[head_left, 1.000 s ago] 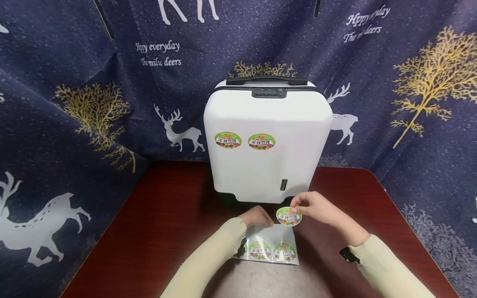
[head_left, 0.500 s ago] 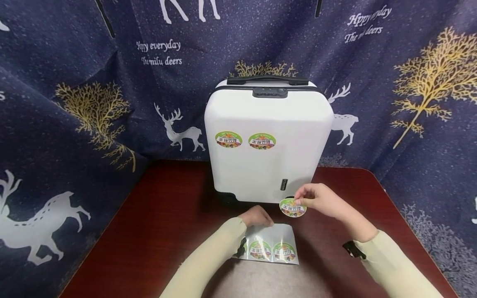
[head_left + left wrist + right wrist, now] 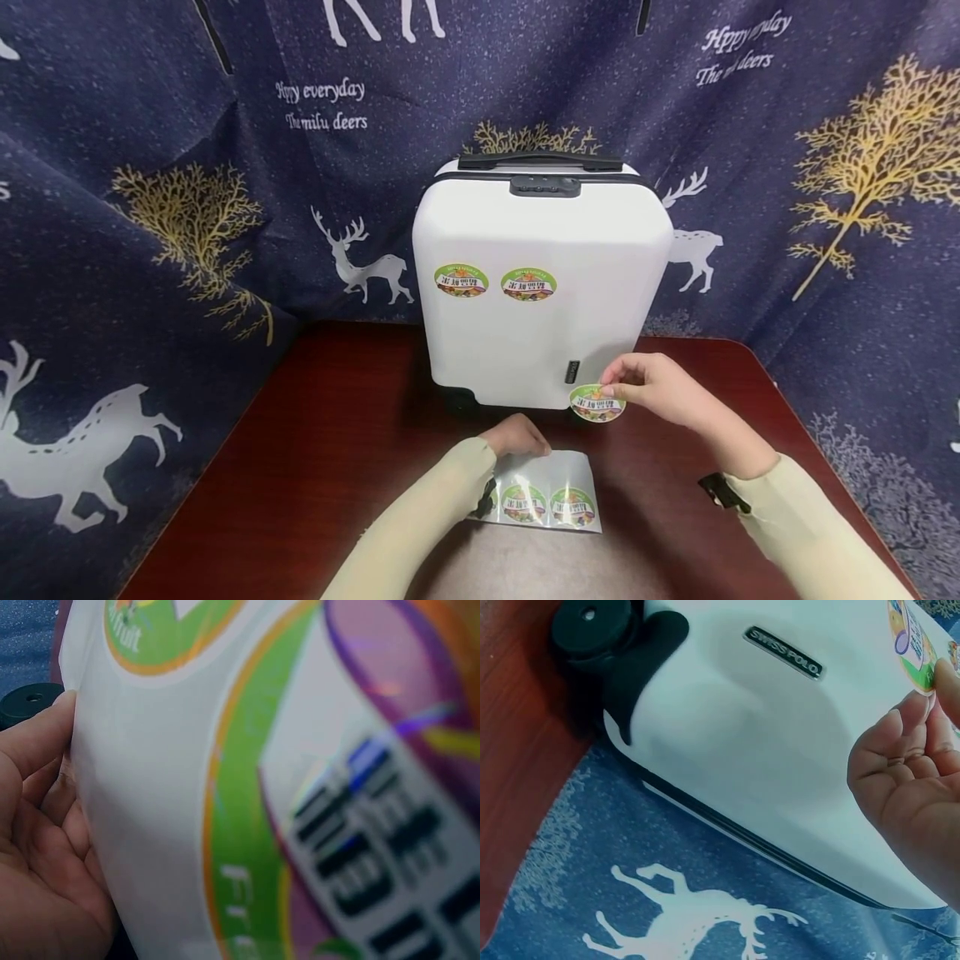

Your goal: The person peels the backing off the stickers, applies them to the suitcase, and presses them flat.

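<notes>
My right hand [image 3: 656, 387] pinches an oval fruit sticker [image 3: 597, 403] by its upper edge, in front of the lower right of a white suitcase [image 3: 525, 350]. In the right wrist view the sticker [image 3: 913, 645] sits between thumb and fingertips, over the suitcase's white shell. My left hand [image 3: 517, 436] grips the far edge of a glossy sticker sheet [image 3: 566, 463]; in the left wrist view, the thumb and curled fingers of that hand [image 3: 52, 832] hold the sheet's edge. Green-rimmed oval stickers show on the near part of the sheet, partly hidden by the left sleeve.
Two matching stickers [image 3: 528, 284] are side by side on the suitcase front. The suitcase stands on a dark red table [image 3: 337, 417], its small nameplate [image 3: 572, 372] at lower right. Behind hangs a blue deer-patterned cloth [image 3: 360, 183].
My right hand has risen and moved slightly right with the sticker, away from the sheet and towards the suitcase's lower right. The left hand and the sheet have stayed in place.
</notes>
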